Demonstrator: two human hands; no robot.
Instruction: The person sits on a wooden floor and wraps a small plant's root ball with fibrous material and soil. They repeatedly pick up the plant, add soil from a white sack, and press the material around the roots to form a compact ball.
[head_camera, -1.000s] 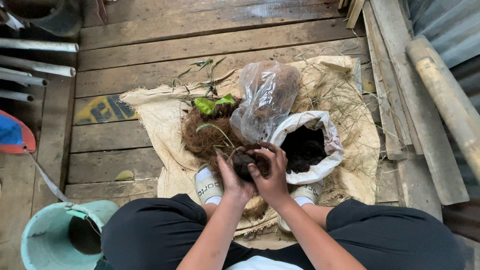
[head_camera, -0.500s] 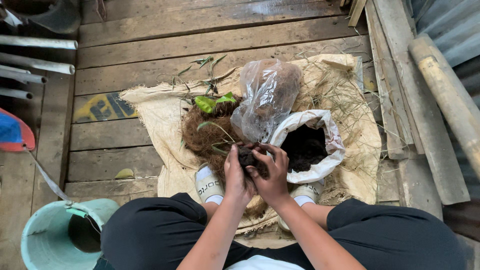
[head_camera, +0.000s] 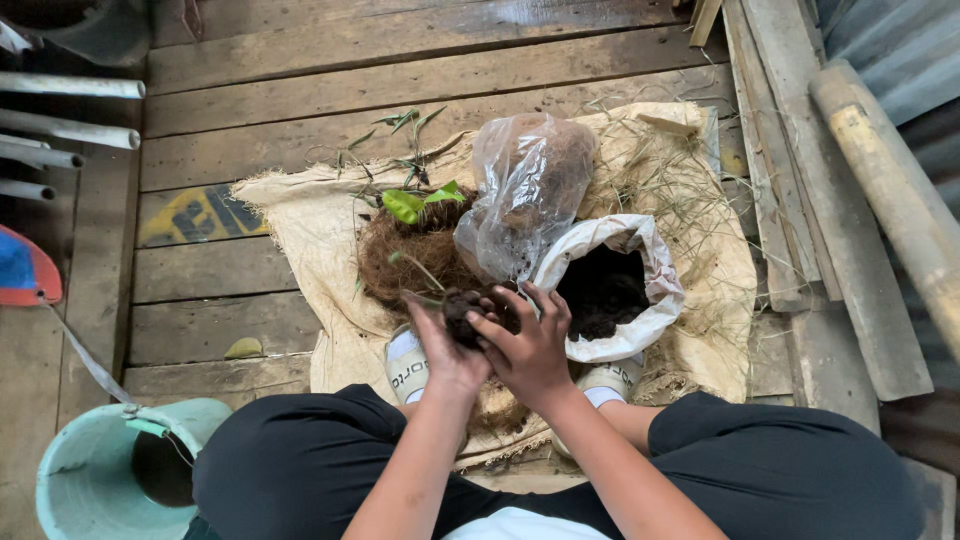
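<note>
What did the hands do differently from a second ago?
Hardly anything changed. Both hands, left hand and right hand, still cup the same dark clump of soil in front of the knees; the fingers only shifted slightly around it. The white sack, the clear plastic bag, the brown fibre pile and the green bucket stayed put.

A weathered plank floor (head_camera: 400, 60) carries everything. Directly on it lies a tan burlap sack (head_camera: 310, 240), spread flat. A turquoise bucket (head_camera: 80, 480) stands at its lower left, 1 fallen leaf (head_camera: 243, 348) nearby.

Left hand (head_camera: 443, 350) and right hand (head_camera: 528, 345) cupped together, fingers curled.
</note>
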